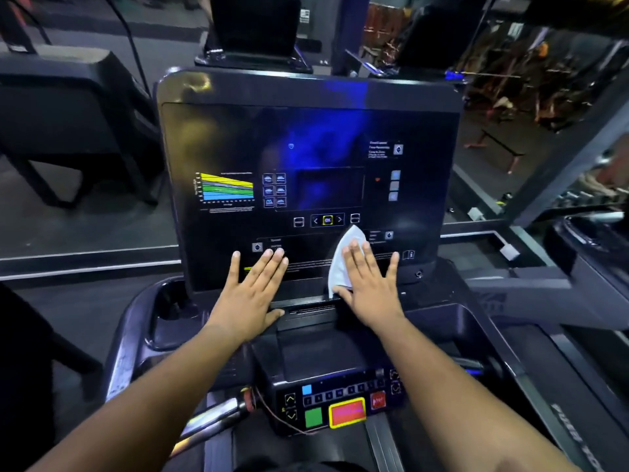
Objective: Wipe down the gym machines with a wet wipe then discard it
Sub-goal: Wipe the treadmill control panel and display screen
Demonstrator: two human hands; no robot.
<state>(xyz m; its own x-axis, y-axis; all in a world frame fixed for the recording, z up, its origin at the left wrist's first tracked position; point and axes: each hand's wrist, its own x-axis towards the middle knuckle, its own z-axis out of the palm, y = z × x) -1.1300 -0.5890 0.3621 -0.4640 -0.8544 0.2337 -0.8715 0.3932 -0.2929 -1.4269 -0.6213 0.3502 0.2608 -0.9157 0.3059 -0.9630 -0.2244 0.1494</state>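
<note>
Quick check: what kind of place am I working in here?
Most likely a commercial gym: a treadmill console under the hands, start and stop buttons below it, and more exercise machines beyond.

- The room is dim overall, with dark floor and machines fading into black at the left edge
- A blue glow and a yellowish patch of glare smear across the glossy console panel (308, 185)
- The forearms and both hands are evenly lit from above, casting only faint shadows
- Wide-angle distortion bends straight edges near the frame borders
- The background at upper right is soft and blurred; small printed text on the panel is unreadable
</note>
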